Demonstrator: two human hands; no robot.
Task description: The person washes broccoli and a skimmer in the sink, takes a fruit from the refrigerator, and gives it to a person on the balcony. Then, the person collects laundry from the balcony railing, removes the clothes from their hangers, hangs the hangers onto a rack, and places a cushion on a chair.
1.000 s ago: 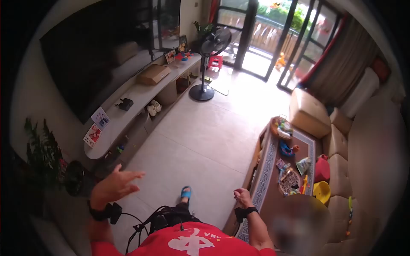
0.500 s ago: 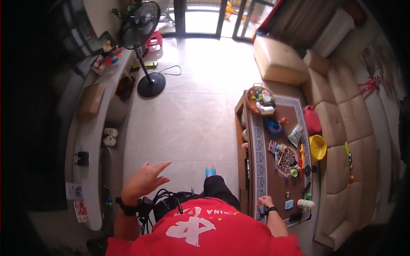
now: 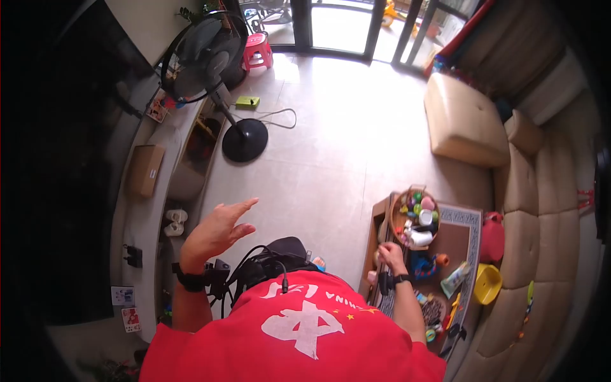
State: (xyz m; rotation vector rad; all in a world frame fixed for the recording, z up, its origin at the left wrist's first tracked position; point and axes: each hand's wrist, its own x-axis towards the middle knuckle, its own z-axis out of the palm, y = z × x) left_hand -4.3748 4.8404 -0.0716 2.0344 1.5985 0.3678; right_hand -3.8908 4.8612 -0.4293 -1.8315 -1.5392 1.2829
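My left hand (image 3: 223,232) is held out over the floor to the left of my body, fingers stretched and thumb apart. It touches nothing. A dark band with a small box and black cables (image 3: 238,280) is at that wrist. My right hand (image 3: 390,254) is above the near left edge of the coffee table (image 3: 458,235), just below the basket (image 3: 393,226) of toys and small containers. Its fingers are curled together, and their inner side is hidden. Beside it on the table is a blue toy with an orange end (image 3: 425,264).
A black standing fan (image 3: 245,140) and its cord are on the floor ahead to the left. A TV cabinet (image 3: 143,254) runs along the left. A beige sofa (image 3: 519,274) lines the right, with a yellow plastic seat (image 3: 487,284) before it. Glass doors (image 3: 337,28) are ahead.
My view has moved forward, with the fan, ottoman and doors nearer. My right hand has moved forward along the table edge to near the basket. The left hand keeps its outstretched shape.
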